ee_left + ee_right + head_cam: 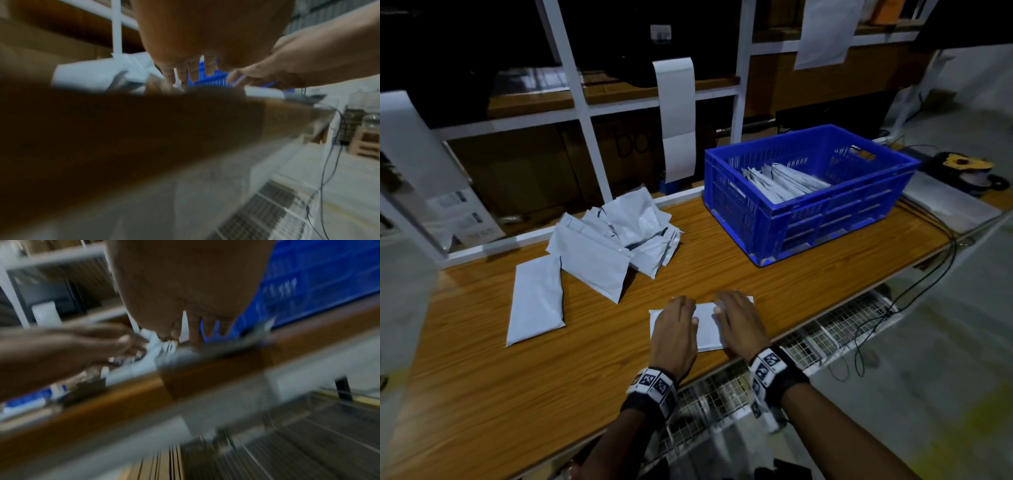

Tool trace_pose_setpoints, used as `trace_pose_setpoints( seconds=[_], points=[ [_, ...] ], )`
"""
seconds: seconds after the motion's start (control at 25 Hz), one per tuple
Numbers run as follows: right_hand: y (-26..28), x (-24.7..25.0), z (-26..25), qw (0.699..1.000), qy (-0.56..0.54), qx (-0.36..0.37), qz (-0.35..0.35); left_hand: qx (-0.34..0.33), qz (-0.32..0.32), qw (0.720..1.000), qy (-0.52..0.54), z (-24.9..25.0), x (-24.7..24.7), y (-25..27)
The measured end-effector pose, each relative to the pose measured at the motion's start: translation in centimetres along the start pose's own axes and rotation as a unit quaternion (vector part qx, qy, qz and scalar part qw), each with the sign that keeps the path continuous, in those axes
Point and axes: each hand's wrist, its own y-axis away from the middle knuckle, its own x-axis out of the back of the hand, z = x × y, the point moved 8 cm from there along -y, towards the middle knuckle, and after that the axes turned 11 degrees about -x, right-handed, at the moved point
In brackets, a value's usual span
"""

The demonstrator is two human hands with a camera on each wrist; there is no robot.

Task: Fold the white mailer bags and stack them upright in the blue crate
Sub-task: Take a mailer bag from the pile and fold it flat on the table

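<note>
Both hands (709, 325) cover mailer bag (705, 325); wrist views blurred

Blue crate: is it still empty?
No, the blue crate already holds a row of folded white bags leaning inside it.

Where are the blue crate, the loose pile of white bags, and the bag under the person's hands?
blue crate (804, 219): head view, its front wall.
pile of white bags (619, 233): head view, middle of the heap.
bag under the hands (704, 325): head view, bare strip between both hands.

Left hand (675, 330), right hand (740, 322), side by side (palms down), fingers straight
</note>
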Motion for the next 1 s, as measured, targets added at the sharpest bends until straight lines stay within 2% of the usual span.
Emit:
trace_pose_setpoints(
  seconds=[0.08, 0.16, 0.32, 0.56, 0.68, 0.76, 0.84, 0.92, 1.0],
  points=[
    [0.0, -2.3, -0.1, 0.998, 0.059, -0.026, -0.025, 0.018, -0.061, 0.998, -0.016, -0.4, -2.4, 0.2],
    [0.2, -3.3, 0.4, 0.992, 0.116, -0.045, -0.026, 0.034, -0.093, 0.994, -0.034, -0.7, -3.4, 0.6],
    [0.3, -3.3, 1.0, 0.986, 0.16, -0.036, -0.038, 0.034, -0.099, 0.993, -0.048, -0.9, -3.4, 0.3],
    [0.0, -3.2, 2.6, 0.99, 0.123, -0.009, -0.072, 0.018, -0.099, 0.995, 0.012, -3.2, -4.0, 0.7],
    [-0.2, -3.0, 4.1, 0.983, 0.142, -0.043, -0.107, 0.072, -0.116, 0.991, -0.015, -4.1, -3.5, 1.5],
    [-0.4, -2.8, 4.6, 0.976, 0.156, -0.068, -0.139, 0.136, -0.104, 0.984, -0.039, -4.5, -2.8, 2.6],
    [-0.6, -2.8, 4.9, 0.963, 0.171, -0.101, -0.181, 0.166, -0.083, 0.98, -0.065, -4.5, -2.1, 3.0],
    [-0.7, -2.7, 4.4, 0.955, 0.189, -0.128, -0.191, 0.132, -0.036, 0.988, -0.07, -3.7, -1.5, 2.6],
    [-0.5, -3.0, 2.4, 0.962, 0.18, -0.124, -0.165, 0.031, 0.002, 0.997, -0.07, -2.2, -1.3, 2.2]
  ],
)
